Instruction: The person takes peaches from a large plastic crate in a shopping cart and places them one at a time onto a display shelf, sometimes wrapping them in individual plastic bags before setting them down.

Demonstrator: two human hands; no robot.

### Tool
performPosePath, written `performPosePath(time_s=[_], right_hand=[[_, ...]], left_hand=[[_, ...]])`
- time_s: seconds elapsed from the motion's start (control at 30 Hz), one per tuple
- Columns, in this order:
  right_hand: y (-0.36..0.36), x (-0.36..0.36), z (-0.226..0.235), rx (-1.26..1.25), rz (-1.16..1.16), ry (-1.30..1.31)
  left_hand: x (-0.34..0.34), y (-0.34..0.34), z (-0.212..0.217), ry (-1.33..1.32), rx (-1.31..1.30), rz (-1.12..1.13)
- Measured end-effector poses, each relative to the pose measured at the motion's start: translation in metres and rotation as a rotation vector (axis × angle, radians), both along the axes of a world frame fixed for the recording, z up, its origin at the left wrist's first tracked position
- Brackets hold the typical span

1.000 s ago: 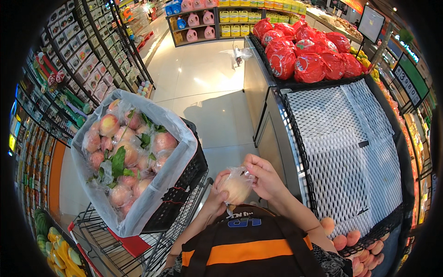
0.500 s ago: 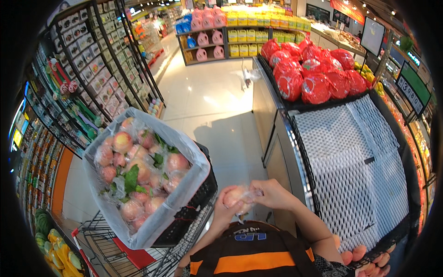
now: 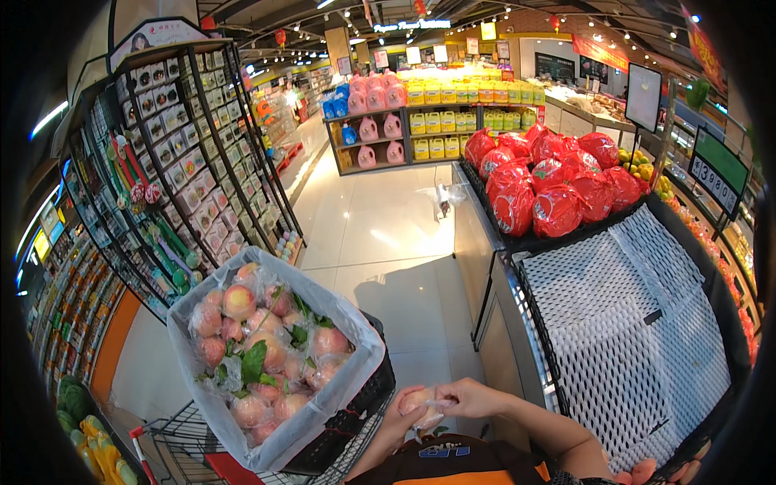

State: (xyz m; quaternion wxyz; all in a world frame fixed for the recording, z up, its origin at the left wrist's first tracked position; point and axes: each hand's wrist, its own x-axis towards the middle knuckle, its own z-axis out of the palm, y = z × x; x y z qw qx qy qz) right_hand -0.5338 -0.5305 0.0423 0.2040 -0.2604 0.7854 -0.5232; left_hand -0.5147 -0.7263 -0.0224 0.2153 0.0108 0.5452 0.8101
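One peach (image 3: 418,400) held between two hands (image 3: 440,404).

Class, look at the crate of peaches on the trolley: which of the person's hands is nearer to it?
Left. The left hand sits just right of the crate of peaches, cupping a wrapped peach. The right hand grips that peach's far side, farther from the crate.

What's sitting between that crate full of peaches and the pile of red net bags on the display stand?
In the head view, mostly bare shiny floor separates the crate of peaches from the red net bags, along with the display stand's grey side panel.
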Motion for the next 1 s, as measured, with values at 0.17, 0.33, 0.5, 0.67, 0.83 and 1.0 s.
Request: performPosePath(time_s=[0.17,0.33,0.5,0.67,0.83,1.0], right_hand=[[-0.011,0.008,-0.022,-0.147,-0.039,-0.173],[-0.018,0.008,-0.029,-0.41,-0.183,-0.297],[-0.029,0.01,-0.032,-0.741,-0.291,-0.328],[-0.029,0.015,-0.009,-0.185,-0.529,0.094],[-0.019,0.011,-0.024,-0.109,-0.68,0.166],[-0.02,0.008,-0.033,-0.702,-0.565,-0.392]], left_hand=[[0.002,-0.011,-0.006,-0.156,0.154,-0.163],[0.005,-0.011,-0.025,-0.087,0.294,-0.032],[0.004,-0.012,-0.005,-0.134,0.422,-0.003],[0.002,-0.005,-0.001,-0.082,0.446,0.079],[-0.005,-0.011,0.002,0.141,0.372,0.18],[-0.002,-0.007,-0.016,-0.087,0.535,0.064]])
